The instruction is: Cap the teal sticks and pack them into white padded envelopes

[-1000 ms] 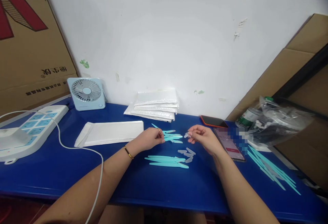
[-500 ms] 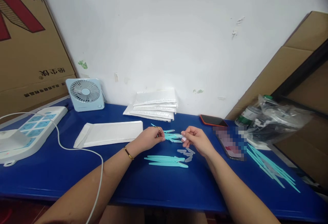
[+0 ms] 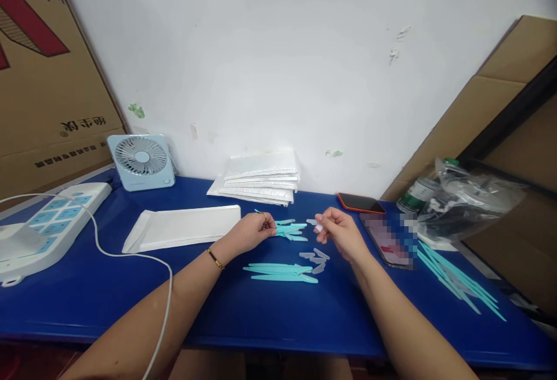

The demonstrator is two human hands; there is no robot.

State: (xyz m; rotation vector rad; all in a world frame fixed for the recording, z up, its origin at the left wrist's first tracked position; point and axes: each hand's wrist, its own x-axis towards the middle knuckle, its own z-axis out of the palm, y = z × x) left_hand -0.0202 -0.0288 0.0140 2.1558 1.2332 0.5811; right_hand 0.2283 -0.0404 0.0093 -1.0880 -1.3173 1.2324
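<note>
My left hand [image 3: 257, 230] pinches a turquoise eyebrow razor [image 3: 296, 226] by its handle, over other turquoise razors [image 3: 300, 239] lying beneath. Just right of the razor's tip, my right hand [image 3: 342, 232] is closed on a small translucent blade cap [image 3: 311, 221], apart from the razor. A small pale piece [image 3: 319, 228] also shows at the right fingertips; its kind is unclear. Below the hands, several loose translucent caps [image 3: 319, 259] lie beside a small pile of turquoise razors [image 3: 278, 278]. My fingers hide part of the held razor.
A white padded envelope [image 3: 183, 228] lies at left, with stacked envelopes [image 3: 261, 171] against the wall. A fan [image 3: 143, 161], power strip [image 3: 56, 217] and cable [image 3: 167, 287] occupy the left. Phones [image 3: 361, 203], a plastic bag [image 3: 470, 200] and more razors [image 3: 461, 281] are at right.
My right hand has moved right, drawing the translucent cap away from the razor's end. My left hand still holds the razor. The whole view has shifted slightly.
</note>
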